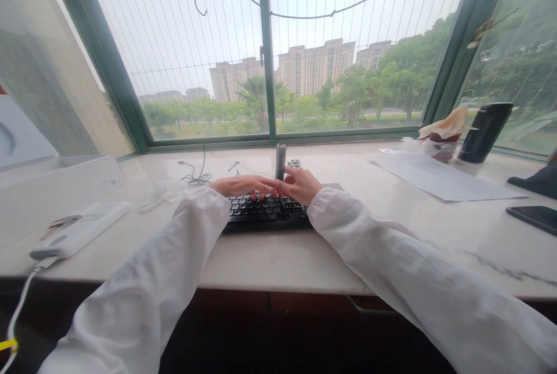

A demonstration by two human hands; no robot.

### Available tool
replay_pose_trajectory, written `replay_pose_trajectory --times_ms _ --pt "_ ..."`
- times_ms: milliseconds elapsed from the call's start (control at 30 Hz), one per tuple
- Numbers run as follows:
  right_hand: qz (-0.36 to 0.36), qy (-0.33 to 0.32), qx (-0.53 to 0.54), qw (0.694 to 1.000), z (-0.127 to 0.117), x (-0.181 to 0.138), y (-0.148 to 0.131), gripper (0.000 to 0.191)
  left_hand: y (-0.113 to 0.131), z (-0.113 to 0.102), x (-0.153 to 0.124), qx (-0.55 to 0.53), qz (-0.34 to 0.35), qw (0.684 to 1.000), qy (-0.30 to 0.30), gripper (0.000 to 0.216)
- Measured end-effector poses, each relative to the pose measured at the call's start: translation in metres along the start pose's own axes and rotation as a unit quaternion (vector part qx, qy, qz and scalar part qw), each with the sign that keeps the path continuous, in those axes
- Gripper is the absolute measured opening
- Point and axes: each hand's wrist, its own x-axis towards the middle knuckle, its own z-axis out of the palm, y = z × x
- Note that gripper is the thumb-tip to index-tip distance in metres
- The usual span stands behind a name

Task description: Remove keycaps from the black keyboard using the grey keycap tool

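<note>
A black keyboard (pixel 256 214) lies on the white sill in front of me. Held upright over its keys is a slim grey stick-shaped tool (pixel 281 160), whose exact kind I cannot make out. My right hand (pixel 302 184) grips the tool's lower part, fingers closed around it. My left hand (pixel 246 185) lies palm down across the keyboard's upper left, fingers stretched toward the tool's base and meeting the right hand. The tool's lower end is hidden by the hands. Small grey keycaps (pixel 295 163) sit behind the right hand.
A thin cable (pixel 198 178) and a small bluish tool (pixel 234 165) lie behind the left arm. At left are a white box (pixel 56 188) and a white power bank (pixel 80 232). Paper (pixel 439 174), a black cup (pixel 485 133) and a phone (pixel 535 218) are at right.
</note>
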Motion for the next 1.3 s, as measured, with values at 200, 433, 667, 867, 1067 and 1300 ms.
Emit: replay_pose_trajectory --times_ms 200,433,667,867,1067,1300 --pt "0.003 0.01 -0.008 1.0 0.001 -0.001 -0.001 0.027 -0.006 0.006 0.01 0.086 0.049 0.994 0.038 0.037" --pt "-0.008 0.032 -0.021 0.999 0.006 -0.002 0.0 0.027 -0.02 0.013 0.022 0.113 0.101 0.982 0.116 0.035" --pt "-0.023 0.055 -0.027 0.998 0.011 -0.004 -0.001 0.026 -0.026 0.013 0.026 0.098 0.098 0.98 0.14 0.036" --pt "-0.033 0.051 -0.036 0.997 0.016 -0.003 0.002 0.027 -0.021 0.009 0.025 0.127 0.109 0.978 0.123 0.029" --pt "-0.041 0.032 -0.007 0.999 0.017 -0.003 0.005 0.032 -0.02 0.008 0.022 0.153 0.099 0.976 0.119 0.026" --pt "-0.073 -0.025 0.03 0.997 0.006 0.001 0.02 0.027 -0.024 0.008 0.019 0.105 0.099 0.981 0.132 0.038"
